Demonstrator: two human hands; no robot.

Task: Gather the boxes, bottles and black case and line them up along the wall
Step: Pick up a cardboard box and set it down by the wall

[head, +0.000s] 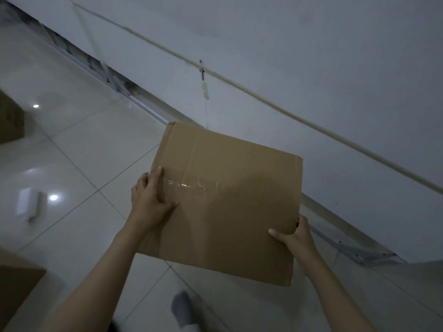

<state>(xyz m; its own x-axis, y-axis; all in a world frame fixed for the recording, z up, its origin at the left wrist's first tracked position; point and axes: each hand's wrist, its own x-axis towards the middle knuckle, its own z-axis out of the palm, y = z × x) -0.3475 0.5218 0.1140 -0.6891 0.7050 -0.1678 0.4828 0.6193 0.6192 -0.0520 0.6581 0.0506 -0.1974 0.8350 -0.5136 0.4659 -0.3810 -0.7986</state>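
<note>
Tiled floor (79, 144), grey wall (311, 68) ahead. Item: cardboard box (223, 200), held above floor near wall base. Left hand (149, 200) and right hand (296, 236) clasp opposite edges. Step: carrying to wall. Next: lower flush against wall.

Both hands hold a flat cardboard box (223, 202) above the tiled floor (84, 149) near the wall (311, 68) — left hand (149, 200) on its taped left edge, right hand (296, 236) gripping the lower right edge.
</note>
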